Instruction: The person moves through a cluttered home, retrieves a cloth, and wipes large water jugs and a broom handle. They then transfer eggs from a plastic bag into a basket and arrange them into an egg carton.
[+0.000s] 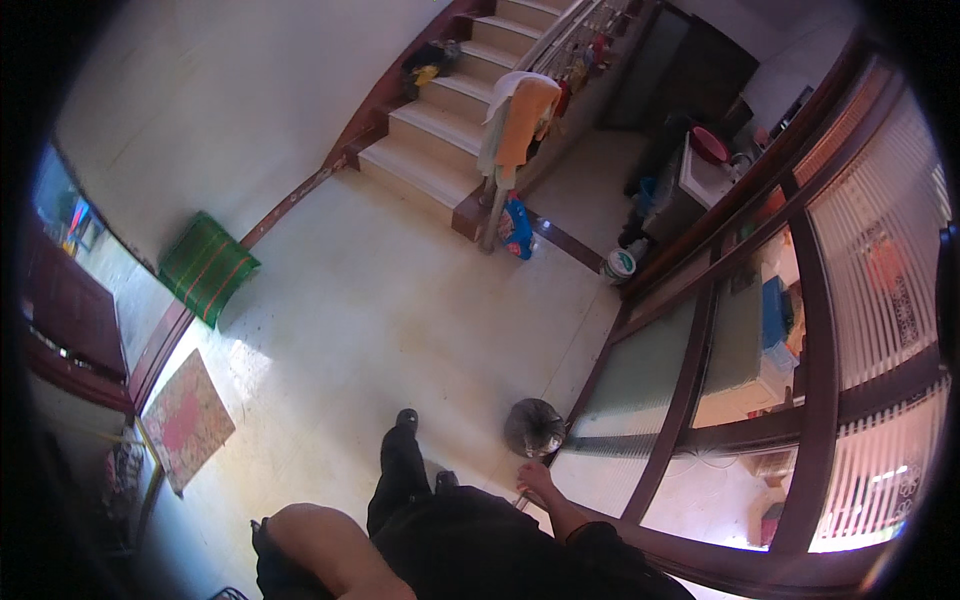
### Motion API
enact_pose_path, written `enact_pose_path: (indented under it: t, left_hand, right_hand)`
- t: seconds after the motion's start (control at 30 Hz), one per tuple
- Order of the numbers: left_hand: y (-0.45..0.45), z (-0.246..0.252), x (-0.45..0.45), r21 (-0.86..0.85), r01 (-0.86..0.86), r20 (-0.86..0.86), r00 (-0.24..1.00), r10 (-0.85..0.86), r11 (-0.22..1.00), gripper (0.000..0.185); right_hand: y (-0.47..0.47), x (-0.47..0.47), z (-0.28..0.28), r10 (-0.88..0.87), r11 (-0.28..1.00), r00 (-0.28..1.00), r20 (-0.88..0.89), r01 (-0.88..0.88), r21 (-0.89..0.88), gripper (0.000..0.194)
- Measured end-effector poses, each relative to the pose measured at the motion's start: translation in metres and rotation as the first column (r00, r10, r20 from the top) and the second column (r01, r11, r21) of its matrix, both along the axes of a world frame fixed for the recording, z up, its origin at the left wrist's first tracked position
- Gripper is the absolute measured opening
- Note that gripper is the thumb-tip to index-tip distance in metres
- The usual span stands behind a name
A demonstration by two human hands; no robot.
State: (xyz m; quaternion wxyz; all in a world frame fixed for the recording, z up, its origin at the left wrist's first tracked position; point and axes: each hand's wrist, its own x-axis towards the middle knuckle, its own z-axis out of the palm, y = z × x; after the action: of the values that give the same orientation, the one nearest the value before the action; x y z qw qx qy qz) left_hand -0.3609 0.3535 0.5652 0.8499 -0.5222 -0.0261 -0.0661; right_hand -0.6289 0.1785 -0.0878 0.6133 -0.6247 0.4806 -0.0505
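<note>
My right hand (534,478) hangs low beside my dark clothing, its fingers curled. A thin pale edge (519,501) shows just under it; whether the fingers hold this is unclear. Nearest to that hand is a bin lined with a dark plastic bag (535,427), standing on the floor by the glazed partition. My left arm (322,536) is bent and bare at the lower left, and its hand is out of view. Below me, a black shoe (407,420) points forward on the pale floor (360,322).
Ahead, a staircase (435,169) rises past a newel post draped with an orange cloth (517,120). A blue bag (516,229) and white bucket (619,264) stand nearby. A wood-framed glass partition (694,367) runs along the right. Left are a green striped mat (206,266) and doormat (187,424).
</note>
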Motion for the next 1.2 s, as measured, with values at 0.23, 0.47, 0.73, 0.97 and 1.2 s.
enact_pose_path:
  t: [0.23,0.47,0.73,0.97,1.2]
  left_hand:
    - [-0.045,-0.019,0.091,-0.209,0.554,-0.163,0.793,-0.587,0.806,0.016]
    - [-0.141,-0.024,0.140,-0.464,0.808,-0.160,0.328,-0.931,0.364,0.016]
    - [-0.418,-0.081,0.135,0.393,-0.044,0.888,-0.240,-0.392,0.919,0.056]
    - [-0.582,-0.087,0.058,0.145,-0.099,0.969,-0.189,-0.161,0.985,0.097]
    - [-0.704,-0.067,0.065,0.401,0.256,0.876,-0.388,-0.287,0.879,0.117]
  right_hand:
    - [-0.031,0.045,0.023,0.133,0.976,0.959,-0.252,-0.171,-0.134,0.022]
    - [-0.095,0.167,0.068,0.150,0.949,0.919,-0.364,-0.236,-0.207,0.033]
    - [-0.222,0.131,0.115,-0.022,0.973,0.886,-0.463,-0.087,-0.213,0.028]
    - [-0.363,0.039,0.069,-0.352,0.932,0.791,-0.500,0.248,-0.264,0.028]
    - [-0.499,0.022,-0.001,-0.425,0.899,0.865,-0.267,0.439,-0.009,0.025]
